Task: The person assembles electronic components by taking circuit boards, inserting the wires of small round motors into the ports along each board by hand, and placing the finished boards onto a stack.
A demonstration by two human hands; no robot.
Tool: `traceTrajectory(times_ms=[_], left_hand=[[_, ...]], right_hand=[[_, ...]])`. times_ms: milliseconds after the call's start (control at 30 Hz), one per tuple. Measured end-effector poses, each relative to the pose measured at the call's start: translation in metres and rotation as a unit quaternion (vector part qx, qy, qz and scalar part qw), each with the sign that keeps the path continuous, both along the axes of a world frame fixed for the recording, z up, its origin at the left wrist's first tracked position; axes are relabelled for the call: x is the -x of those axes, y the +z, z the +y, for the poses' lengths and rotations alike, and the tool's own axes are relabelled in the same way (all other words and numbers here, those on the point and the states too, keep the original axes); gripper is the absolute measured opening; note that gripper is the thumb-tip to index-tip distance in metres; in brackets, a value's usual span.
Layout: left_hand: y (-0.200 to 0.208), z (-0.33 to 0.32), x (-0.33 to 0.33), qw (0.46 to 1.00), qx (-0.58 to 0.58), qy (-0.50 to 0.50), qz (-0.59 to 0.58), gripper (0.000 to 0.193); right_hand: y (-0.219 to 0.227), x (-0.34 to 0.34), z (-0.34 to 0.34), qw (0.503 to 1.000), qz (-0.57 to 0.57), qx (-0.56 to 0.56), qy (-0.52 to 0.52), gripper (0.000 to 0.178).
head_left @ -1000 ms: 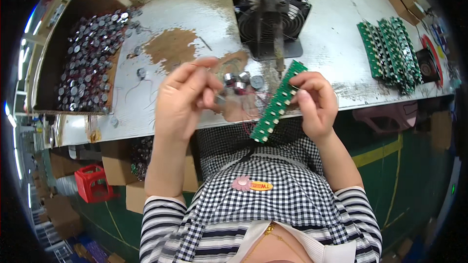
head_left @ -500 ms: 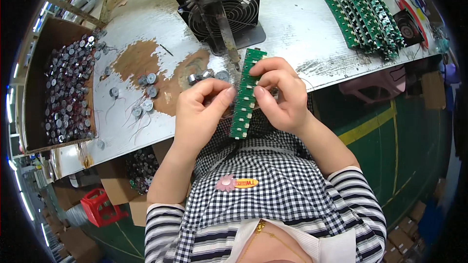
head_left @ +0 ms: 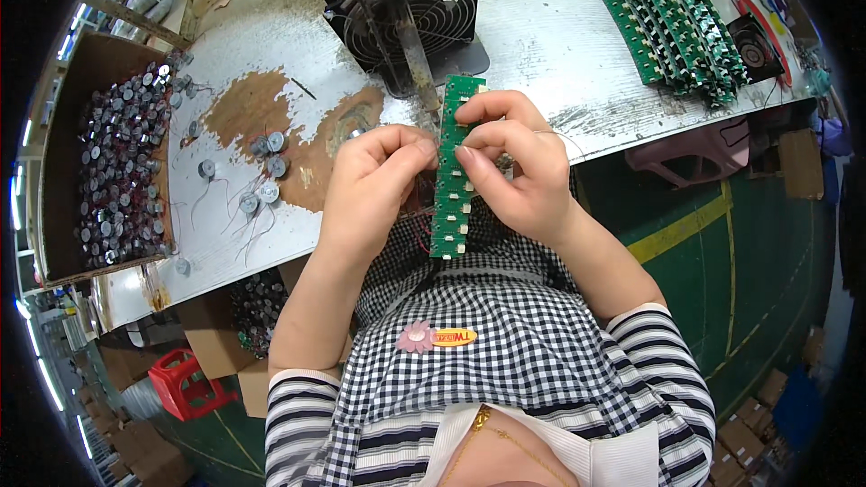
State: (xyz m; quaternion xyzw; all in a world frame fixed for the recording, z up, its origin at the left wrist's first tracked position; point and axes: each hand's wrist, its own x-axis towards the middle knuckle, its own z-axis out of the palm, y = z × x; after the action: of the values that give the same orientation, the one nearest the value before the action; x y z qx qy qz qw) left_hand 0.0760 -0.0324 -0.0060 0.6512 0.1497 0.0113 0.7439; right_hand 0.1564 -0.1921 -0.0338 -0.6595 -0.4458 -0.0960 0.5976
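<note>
A long green circuit board [head_left: 452, 207] with a row of small white connectors stands nearly upright in the picture, over the table's front edge. My right hand [head_left: 520, 158] grips its right side with thumb and fingers. At the board's left edge my left hand [head_left: 374, 182] is closed in a pinch, and what its fingertips hold is hidden. Thin reddish wires hang below that hand. Just beyond the board's upper end, the rod of a soldering iron [head_left: 417, 68] slants down, its tip partly hidden by the board.
Behind the iron stands a black fan [head_left: 442, 13]. Several small round motors [head_left: 268, 190] with thin wires lie left of my hands, beside a cardboard box [head_left: 59, 216] full of them. Stacked green boards [head_left: 672, 36] lie far right. A red stool [head_left: 185, 385] stands below left.
The board has shifted slightly away from me and turned more upright, its upper end nearer the iron. My right fingers have moved a little left with it. Motors beside my left hand are now mostly hidden.
</note>
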Motion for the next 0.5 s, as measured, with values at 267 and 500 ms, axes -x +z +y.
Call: traceTrajectory(times_ms=[267,500], left_hand=[[0.0076,0.0002,-0.0060,0.999,-0.002,0.027,-0.019,0.015],[0.0088,-0.0062,-0.0002,0.999,-0.007,0.033,-0.016,0.015]], right_hand=[[0.0070,-0.0080,0.0085,0.999,-0.036,-0.019,-0.012,0.011],[0.0008,0.0005,0.0068,0.999,0.021,-0.035,-0.010,0.010]])
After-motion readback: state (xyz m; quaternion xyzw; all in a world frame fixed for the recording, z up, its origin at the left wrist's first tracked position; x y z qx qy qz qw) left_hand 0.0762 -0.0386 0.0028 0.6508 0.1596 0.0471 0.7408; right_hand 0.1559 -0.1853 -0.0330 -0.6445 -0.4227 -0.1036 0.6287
